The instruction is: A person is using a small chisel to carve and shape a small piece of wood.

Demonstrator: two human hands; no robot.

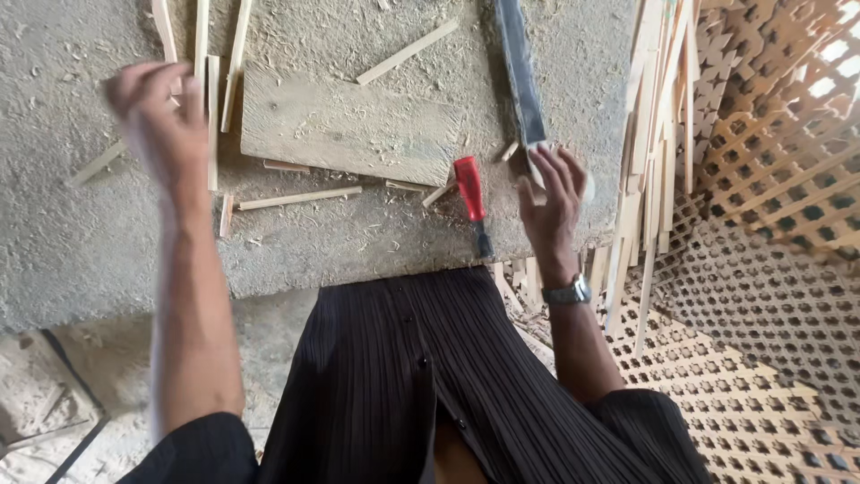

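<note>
The left hand [154,112] is blurred above a few thin wooden strips [213,108] at the left end of a flat board [349,130] on the dusty floor [72,233]; whether it holds anything, I cannot tell. The right hand [551,202], fingers spread and loose, touches the end of a long dark blade [522,76], just beside a red-handled chisel [470,193]. Lattice panels [770,296] lie at the right.

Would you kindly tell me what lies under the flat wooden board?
The flat wooden board rests on the sawdust-strewn floor; thin wooden strips poke out along its edge. Anything beneath its middle is covered.
</note>
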